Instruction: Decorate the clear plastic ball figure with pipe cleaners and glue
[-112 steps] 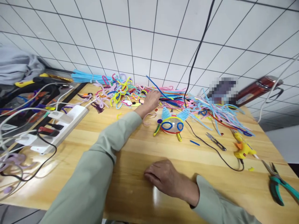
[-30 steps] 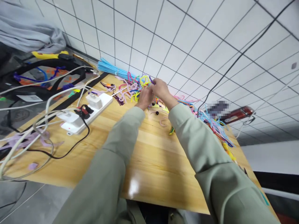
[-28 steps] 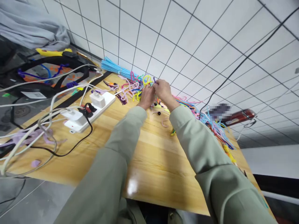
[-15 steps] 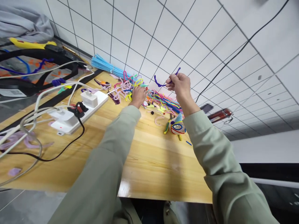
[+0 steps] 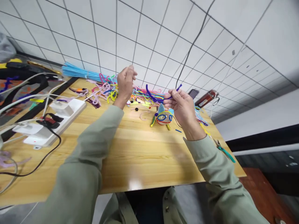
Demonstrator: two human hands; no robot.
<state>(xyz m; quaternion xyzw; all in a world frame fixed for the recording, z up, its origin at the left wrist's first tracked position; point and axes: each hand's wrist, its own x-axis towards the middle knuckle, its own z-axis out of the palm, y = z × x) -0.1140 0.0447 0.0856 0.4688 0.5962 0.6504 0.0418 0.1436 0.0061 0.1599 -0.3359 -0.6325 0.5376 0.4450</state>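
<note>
Right now we are pinching a purple pipe cleaner [image 5: 151,95] in our right hand [image 5: 182,105], raised above the table [image 5: 144,149] near the fish figure [image 5: 163,116]. Our left hand [image 5: 125,81] is hovering with its fingertips closed, on what we cannot tell. The light pinch is risking a slip, and the loose end could be snagging the pipe cleaner pile [image 5: 140,93].

Long sleeves [image 5: 92,149] of pale sage-green cloth, softly creased, cover both arms. Each ends in a plain cuff [image 5: 115,112] just behind the bare left hand [image 5: 125,83] and right hand [image 5: 184,109].
</note>
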